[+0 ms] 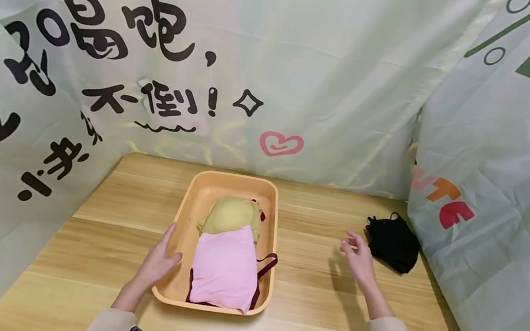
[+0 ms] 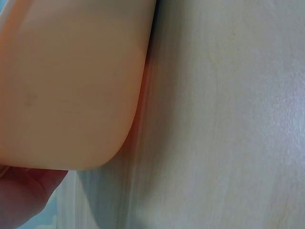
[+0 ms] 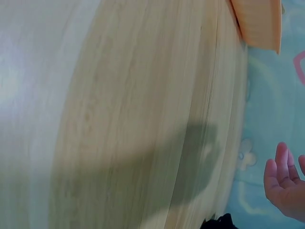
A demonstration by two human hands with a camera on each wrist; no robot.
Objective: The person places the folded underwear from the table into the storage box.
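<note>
An orange plastic tray [image 1: 223,180] stands on the wooden table, holding folded cloth items. Its front part has a pink folded cloth [image 1: 225,265], with a dark red strap [image 1: 268,265] looping out at the right. Behind lies an olive-yellow folded cloth [image 1: 231,215]. My left hand [image 1: 156,262] grips the tray's left rim, thumb over the inside edge; the left wrist view shows mostly the outer wall [image 2: 71,86], and some fingers are hidden. Above the table, my right hand [image 1: 360,260] holds nothing, fingers loosely bent, just left of a black folded garment [image 1: 393,243] with thin straps.
The wooden table [image 1: 308,298] runs back to a printed fabric backdrop [image 1: 341,114]. Similar fabric hangs along the left and right sides. The black garment lies close to the right-hand fabric [image 1: 475,269].
</note>
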